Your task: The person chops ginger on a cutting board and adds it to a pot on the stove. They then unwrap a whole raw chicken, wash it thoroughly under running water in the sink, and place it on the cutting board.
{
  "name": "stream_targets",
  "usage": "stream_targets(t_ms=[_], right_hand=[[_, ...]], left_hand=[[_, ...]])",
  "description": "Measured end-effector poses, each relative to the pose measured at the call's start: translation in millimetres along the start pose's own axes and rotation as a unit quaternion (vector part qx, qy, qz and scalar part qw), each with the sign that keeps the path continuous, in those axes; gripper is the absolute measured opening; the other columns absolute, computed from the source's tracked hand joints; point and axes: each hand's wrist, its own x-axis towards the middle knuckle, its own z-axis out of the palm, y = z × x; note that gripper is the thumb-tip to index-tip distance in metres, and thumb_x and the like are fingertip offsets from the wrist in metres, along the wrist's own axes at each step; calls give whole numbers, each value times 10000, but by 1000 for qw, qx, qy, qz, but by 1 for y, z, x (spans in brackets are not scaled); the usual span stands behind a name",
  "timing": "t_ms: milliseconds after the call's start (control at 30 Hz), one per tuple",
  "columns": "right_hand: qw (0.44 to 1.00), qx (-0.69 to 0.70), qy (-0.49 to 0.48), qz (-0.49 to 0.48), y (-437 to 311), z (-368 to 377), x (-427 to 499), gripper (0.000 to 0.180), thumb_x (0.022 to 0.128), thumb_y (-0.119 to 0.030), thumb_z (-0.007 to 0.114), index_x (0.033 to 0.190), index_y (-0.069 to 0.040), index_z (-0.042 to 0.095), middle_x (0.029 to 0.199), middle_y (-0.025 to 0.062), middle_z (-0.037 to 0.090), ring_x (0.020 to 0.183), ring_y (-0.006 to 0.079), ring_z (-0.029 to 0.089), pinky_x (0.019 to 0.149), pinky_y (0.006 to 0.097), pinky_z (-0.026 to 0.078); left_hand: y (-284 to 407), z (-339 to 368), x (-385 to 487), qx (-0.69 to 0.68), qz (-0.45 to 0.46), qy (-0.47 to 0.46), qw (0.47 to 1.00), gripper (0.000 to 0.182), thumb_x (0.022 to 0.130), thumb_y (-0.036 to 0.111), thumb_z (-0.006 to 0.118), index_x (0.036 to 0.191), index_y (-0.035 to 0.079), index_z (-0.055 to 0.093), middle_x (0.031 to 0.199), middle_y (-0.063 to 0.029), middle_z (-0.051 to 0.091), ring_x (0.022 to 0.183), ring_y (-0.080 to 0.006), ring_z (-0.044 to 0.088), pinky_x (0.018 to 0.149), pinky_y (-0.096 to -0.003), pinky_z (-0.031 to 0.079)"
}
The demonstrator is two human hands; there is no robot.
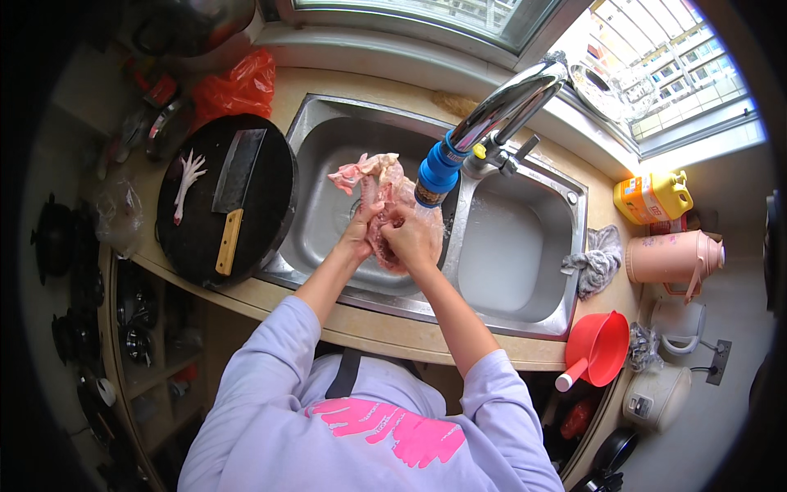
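A raw plucked chicken carcass [393, 184] is held over the left basin of a steel double sink [320, 215], its head end towards the upper left. My left hand [361, 232] grips its near left side. The fingers of my right hand [411, 238] are bent at the carcass's opening, fingertips partly hidden. Just above it is the blue filter nozzle [439, 172] of a chrome faucet [516, 98], with water falling on the bird. Left of the sink, a cleaver [240, 172] with a wooden handle and a chicken foot [186, 181] lie on a round black chopping board [270, 227].
Cloudy water stands in the right basin [501, 252]. Right of it are a grey rag [599, 261], a red dipper [596, 350], a pink thermos [670, 264] and a yellow jug [645, 197]. A red plastic bag [240, 86] sits behind the board. The faucet arches over the sink.
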Motion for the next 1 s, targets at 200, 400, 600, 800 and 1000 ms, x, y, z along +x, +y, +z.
stream_targets(t_ms=[200, 400, 600, 800, 1000], right_hand=[[998, 33, 55, 22, -1, -14, -9, 107, 671, -119, 650, 719, -26, 628, 648, 90, 635, 579, 174, 616, 566, 298, 486], [993, 103, 22, -43, 4, -27, -14, 154, 694, -106, 686, 799, 3, 651, 662, 80, 655, 610, 110, 621, 579, 274, 494], [980, -93, -20, -177, -4, -15, -14, 307, 616, -175, 694, 880, -53, 595, 746, 123, 600, 704, 282, 600, 614, 370, 443], [976, -93, 7, -195, -2, -7, -6, 174, 632, -98, 633, 785, -25, 596, 693, 135, 587, 677, 303, 592, 614, 387, 446], [996, 14, 41, -72, 10, -29, -11, 68, 649, -43, 597, 689, 2, 629, 592, 118, 599, 538, 177, 601, 526, 285, 456]], left_hand=[[3, 12, -5, -28, 9, -2, 1000, 553, 800, 182, 628, 1289, 65, 398, 1209, -113, 532, 1101, -251, 535, 976, -407, 431], [14, 7, 1, -14, 44, 0, 999, 599, 766, 158, 648, 1303, 90, 393, 1207, -88, 518, 1115, -238, 516, 980, -400, 422], [20, 29, -6, 25, 101, -12, 994, 688, 733, 96, 634, 1358, 132, 349, 1224, -63, 497, 1131, -222, 500, 970, -381, 427], [17, 15, 2, 1, 94, -13, 995, 640, 770, 89, 626, 1349, 103, 351, 1227, -57, 494, 1136, -213, 494, 984, -370, 414], [21, 16, 1, -10, 127, -5, 992, 597, 778, 82, 628, 1320, 89, 378, 1196, -59, 507, 1089, -193, 523, 966, -372, 430]])
